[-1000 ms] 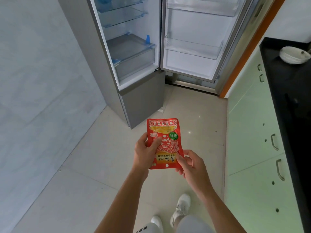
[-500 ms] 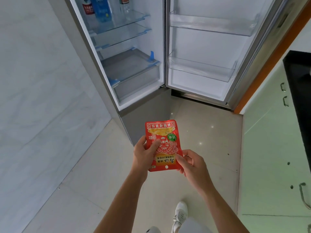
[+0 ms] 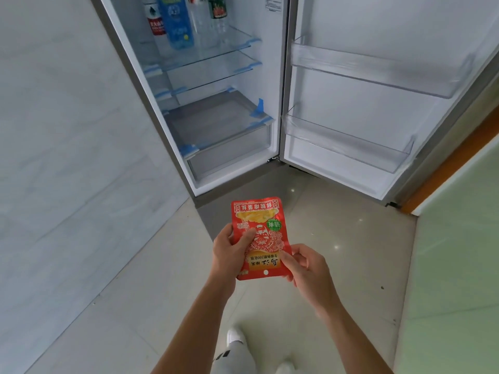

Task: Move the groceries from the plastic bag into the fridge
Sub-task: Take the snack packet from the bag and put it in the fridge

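The fridge (image 3: 270, 76) stands open at the far side of the tiled floor (image 3: 351, 238), its door (image 3: 364, 109) swung out to the right with two clear bins. Low inside sits a closed drawer (image 3: 229, 149). On the top shelf at the far left stand a blue carton (image 3: 175, 25) and some bottles. Near the camera, in front of the fridge and not yet inside, a red snack packet (image 3: 259, 230) is held flat. The left hand (image 3: 229, 252) grips its left edge, thumb across the front. The right hand (image 3: 307, 265) pinches its lower right corner with curled fingers.
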